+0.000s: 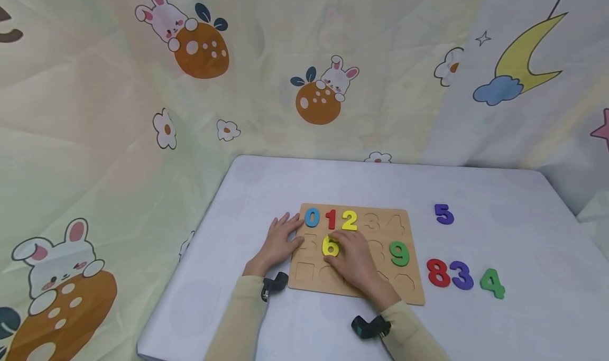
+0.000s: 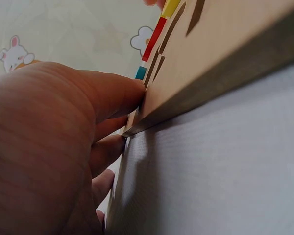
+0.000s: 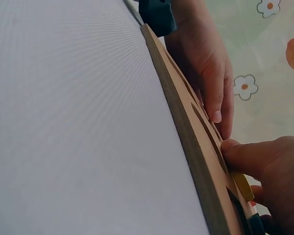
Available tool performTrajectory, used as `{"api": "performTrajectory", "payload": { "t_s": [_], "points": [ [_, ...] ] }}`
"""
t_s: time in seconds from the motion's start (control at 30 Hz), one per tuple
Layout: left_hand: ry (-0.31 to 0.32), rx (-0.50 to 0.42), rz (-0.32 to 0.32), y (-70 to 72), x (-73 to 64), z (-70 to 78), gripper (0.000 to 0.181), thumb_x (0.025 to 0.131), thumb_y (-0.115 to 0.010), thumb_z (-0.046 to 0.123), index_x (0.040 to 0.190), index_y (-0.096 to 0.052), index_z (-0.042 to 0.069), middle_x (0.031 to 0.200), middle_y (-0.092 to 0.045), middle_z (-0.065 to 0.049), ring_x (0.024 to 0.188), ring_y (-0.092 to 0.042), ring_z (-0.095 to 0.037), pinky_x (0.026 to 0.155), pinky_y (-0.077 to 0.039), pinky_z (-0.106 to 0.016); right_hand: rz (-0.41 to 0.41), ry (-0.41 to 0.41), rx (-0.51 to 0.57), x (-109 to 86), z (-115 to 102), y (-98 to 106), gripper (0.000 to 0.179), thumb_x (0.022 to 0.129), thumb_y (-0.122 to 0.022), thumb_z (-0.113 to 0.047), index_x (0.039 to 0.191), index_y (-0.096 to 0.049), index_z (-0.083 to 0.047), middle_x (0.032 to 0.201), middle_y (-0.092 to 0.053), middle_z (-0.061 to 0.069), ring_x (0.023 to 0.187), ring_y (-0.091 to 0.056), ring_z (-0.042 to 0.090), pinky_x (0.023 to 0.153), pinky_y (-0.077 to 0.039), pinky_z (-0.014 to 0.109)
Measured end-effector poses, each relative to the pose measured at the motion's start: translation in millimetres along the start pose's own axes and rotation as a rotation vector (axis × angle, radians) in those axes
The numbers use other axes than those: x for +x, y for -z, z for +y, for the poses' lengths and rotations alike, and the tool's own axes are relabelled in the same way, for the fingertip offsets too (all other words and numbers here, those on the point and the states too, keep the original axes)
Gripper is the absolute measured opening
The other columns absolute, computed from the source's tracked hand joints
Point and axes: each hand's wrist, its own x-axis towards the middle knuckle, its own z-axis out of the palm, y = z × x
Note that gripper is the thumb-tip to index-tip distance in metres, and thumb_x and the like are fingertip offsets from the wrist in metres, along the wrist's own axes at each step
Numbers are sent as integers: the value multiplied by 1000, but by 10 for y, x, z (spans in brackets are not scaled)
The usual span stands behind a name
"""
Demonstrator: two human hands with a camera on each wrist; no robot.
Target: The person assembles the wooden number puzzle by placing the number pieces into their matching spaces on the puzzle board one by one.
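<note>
A wooden number puzzle board [image 1: 316,285] lies on the table. My right hand [image 1: 356,258] pinches a yellow number 6 [image 1: 329,246] between thumb and fingers over the middle row. In the right wrist view the edge of the yellow 6 [image 3: 243,187] shows close against the board; whether it sits fully in its recess I cannot tell. My left hand [image 1: 279,244] rests at the board's left edge, its thumb on top and the other fingers spread along the side. A blue 0 [image 1: 312,218], red 1 [image 1: 330,219], yellow 2 [image 1: 349,220] and green 9 [image 1: 399,253] are on the board.
Right of the board lie a purple 5 [image 1: 444,214], a red 8 [image 1: 438,272], a purple 3 [image 1: 462,275] and a green 4 [image 1: 492,283]. The white table [image 1: 537,234] backs onto a printed cloth [image 1: 266,75]. Dark straps circle both wrists.
</note>
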Motion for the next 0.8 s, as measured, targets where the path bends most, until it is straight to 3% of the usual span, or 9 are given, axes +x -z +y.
{"api": "performTrajectory", "payload": {
  "t_s": [0.53, 0.8],
  "points": [
    [1, -11, 7, 24, 16, 21, 51, 94, -62, 30, 142, -52, 16, 155, -37, 0, 149, -17, -24, 123, -1, -46, 25, 29, 5, 3, 42, -24, 48, 84, -77, -31, 123, -67, -6, 128, -61, 6, 126, -49, 27, 117, -27, 51],
    [11, -5, -2, 7, 12, 11, 51, 95, -62, 30, 142, -52, 16, 155, -37, 0, 149, -17, -22, 123, -1, -44, 47, 22, 9, -17, 46, -20, 41, 83, -77, -29, 119, -69, -11, 123, -64, 5, 123, -52, 26, 117, -29, 50]
  ]
}}
